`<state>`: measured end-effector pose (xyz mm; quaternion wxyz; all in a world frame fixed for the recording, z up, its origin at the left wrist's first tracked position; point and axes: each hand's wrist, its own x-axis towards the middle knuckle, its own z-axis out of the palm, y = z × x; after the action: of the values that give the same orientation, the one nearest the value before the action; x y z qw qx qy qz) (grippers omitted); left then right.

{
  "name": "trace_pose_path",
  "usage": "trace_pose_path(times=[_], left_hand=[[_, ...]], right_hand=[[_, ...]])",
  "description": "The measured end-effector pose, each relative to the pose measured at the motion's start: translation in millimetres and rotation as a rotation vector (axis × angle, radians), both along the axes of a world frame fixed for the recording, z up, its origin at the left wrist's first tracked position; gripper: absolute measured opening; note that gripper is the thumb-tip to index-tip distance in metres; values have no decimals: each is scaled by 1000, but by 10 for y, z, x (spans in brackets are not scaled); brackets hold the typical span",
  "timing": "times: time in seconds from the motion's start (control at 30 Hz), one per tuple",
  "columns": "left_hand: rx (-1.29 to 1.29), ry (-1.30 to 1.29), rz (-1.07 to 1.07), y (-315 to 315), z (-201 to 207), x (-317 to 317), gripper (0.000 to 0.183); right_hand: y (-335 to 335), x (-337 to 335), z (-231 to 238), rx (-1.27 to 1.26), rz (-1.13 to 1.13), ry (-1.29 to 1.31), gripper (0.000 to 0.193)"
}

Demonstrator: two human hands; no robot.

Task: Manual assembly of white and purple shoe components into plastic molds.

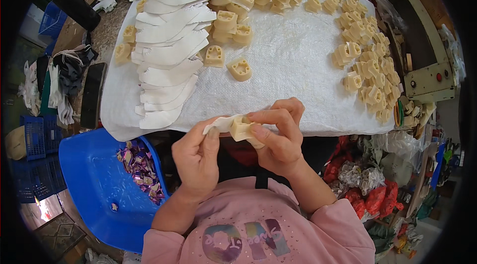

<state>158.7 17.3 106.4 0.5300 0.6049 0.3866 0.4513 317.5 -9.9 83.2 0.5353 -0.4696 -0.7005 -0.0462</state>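
Observation:
Above my lap, at the front edge of the table, my two hands work on one cream plastic shoe heel (240,130). The thumb and fingers of my left hand (196,152) pinch the end of a white leather-like piece (223,124) that runs to the heel. My right hand (283,140) grips the heel from the right, thumb on its side and forefinger on its top edge. Part of the white piece seems to show under the right thumb; the rest is hidden. Overlapping white curved pieces (171,55) lie in a column beyond my left hand.
A white woven sheet (283,65) covers the table. Loose heels (242,69) lie behind the hands, with a larger heap of heels (370,70) along the right. A blue tub (104,189) with purple scraps stands lower left. A dark phone (93,95) lies left of the sheet.

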Motion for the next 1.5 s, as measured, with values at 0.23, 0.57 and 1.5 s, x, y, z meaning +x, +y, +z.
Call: trace_pose_path(times=[0.23,0.57,1.5], left_hand=[[21,120,-26,-15,-159,-8,17],[450,364,16,-121,-160,134,19],[642,96,13,126,-238,74,14]], right_hand=[[-77,-21,305,-353,-82,-308,20],[-70,38,187,-420,-62,-269,22],[-74,143,84,-347,233,-29,34]])
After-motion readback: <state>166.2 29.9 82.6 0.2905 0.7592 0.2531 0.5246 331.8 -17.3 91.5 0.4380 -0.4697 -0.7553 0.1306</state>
